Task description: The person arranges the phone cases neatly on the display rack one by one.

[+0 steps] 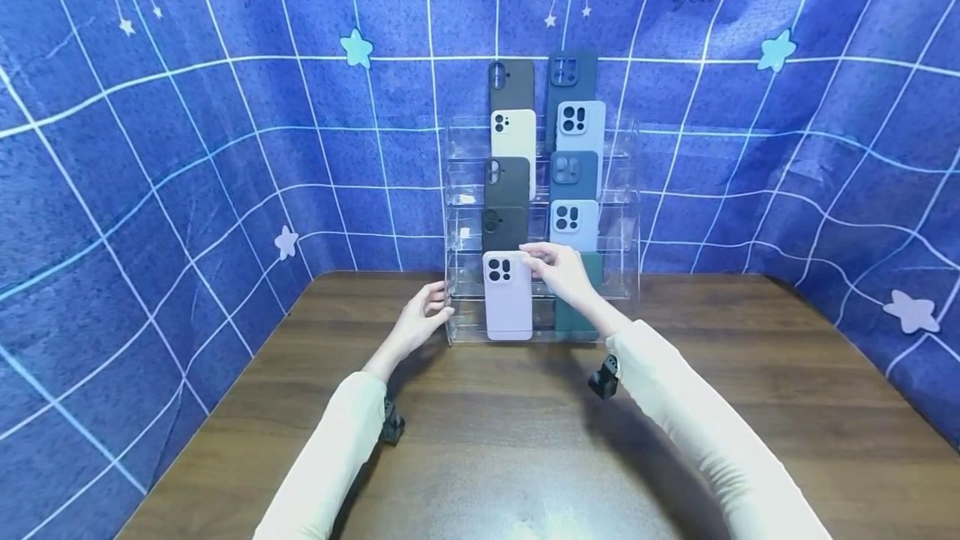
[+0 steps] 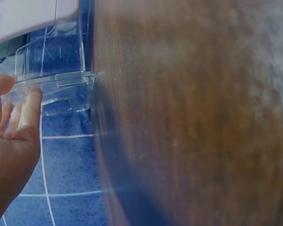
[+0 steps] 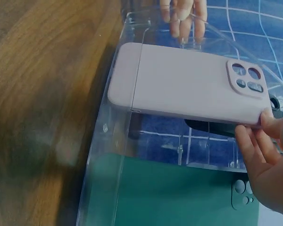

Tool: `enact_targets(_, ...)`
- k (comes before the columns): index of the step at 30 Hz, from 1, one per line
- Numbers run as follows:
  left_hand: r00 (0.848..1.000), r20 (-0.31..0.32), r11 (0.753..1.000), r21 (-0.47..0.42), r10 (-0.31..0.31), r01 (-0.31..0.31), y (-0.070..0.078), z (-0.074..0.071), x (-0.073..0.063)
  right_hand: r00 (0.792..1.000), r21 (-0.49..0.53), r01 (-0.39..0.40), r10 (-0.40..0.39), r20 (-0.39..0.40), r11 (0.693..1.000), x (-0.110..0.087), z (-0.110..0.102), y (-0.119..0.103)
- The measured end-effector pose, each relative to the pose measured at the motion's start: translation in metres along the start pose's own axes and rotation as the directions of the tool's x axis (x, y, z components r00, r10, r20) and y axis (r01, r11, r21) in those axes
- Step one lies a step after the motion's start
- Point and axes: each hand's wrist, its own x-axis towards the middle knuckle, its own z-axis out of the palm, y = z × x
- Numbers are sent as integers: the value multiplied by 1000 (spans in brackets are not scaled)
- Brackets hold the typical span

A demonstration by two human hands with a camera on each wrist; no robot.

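A pale pink phone case (image 1: 509, 298) stands in the lowest tier of a clear acrylic display rack (image 1: 468, 309). My right hand (image 1: 561, 271) pinches its upper right corner; in the right wrist view the thumb lies on the case's face and the fingers (image 3: 249, 147) are behind its edge. The case's bottom end sits behind the rack's front lip. My left hand (image 1: 418, 319) holds the rack's left side, thumb on one face of the clear panel and fingers on the other (image 2: 32, 110). A green phone case (image 3: 165, 195) stands beside the pink one, partly hidden by my right forearm in the head view.
Behind, stepped tiers carry two columns of cases: black (image 1: 511, 83) and cream (image 1: 513, 127) ones left, dark blue (image 1: 581, 94) and light blue (image 1: 587, 133) ones right. A wooden table (image 1: 487, 440) lies in front; a blue gridded cloth (image 1: 375, 148) hangs behind.
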Motion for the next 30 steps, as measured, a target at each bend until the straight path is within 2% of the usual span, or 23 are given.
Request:
enact_targets(2, 1000, -3, 1000, 2, 1, -1, 0, -1, 1, 999, -75, 39, -40, -22, 996, 0, 0, 0)
enact_targets(5, 1000, -7, 1000, 6, 1, -1, -1, -2, 2, 995, -125, 80, -87, -52, 989, 0, -1, 0)
enact_targets(11, 1000, 5, 1000, 17, 21, -21, -4, -3, 4, 985, -84, 146, -153, -81, 986, -5, -7, 2)
enact_targets(21, 999, 16, 998, 49, 37, -38, 2, -8, 7, 974, -136, 220, -226, -31, 966, -31, -38, 2)
enact_targets(24, 1000, 27, 998, 62, 16, -18, 17, -10, 2, 968, -164, 242, -249, -23, 956, -36, -51, 5)
enact_targets(28, 999, 15, 999, 14, -38, 38, 16, -9, 0, 966, -206, 245, -257, -34, 947, -44, -69, 12)
enact_targets(30, 999, -7, 999, -16, -48, 48, 5, -8, 4, 965, -222, 240, -257, -51, 945, -48, -77, 16)
